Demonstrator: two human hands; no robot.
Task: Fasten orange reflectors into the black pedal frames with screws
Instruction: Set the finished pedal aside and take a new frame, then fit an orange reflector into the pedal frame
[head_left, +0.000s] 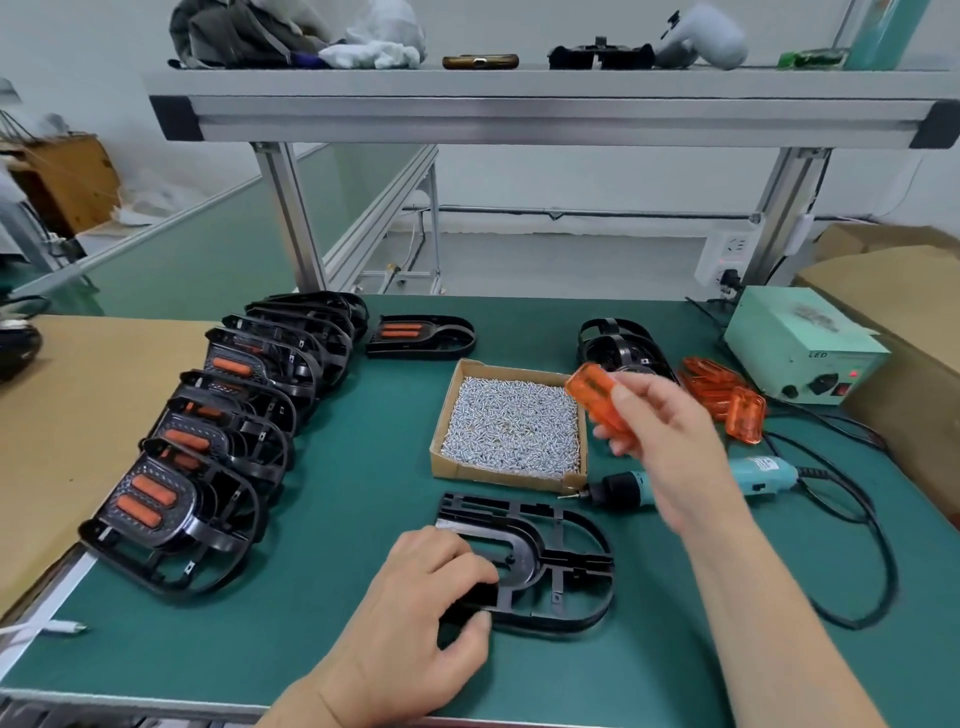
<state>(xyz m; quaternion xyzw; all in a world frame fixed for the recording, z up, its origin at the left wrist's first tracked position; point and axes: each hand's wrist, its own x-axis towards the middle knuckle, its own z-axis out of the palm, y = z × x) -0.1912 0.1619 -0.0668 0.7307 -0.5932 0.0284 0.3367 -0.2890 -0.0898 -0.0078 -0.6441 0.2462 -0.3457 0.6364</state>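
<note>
- left hand (431, 587): fingers curled over the left end of a black plastic pedal frame (550, 566); frame lies flat on the green table mat (337, 519), near its front edge
- right hand (660, 441): raised above the mat; thumb and fingers pinch a translucent orange plastic reflector (597, 395), clear of the frame
- shallow cardboard tray (498, 475) of small silver screws (511, 421): just behind the frame
- teal electric screwdriver (748, 475): lying right of the tray
- loose orange reflectors (722, 395): heaped at right
- row of fitted black frames (208, 441): left side
</note>
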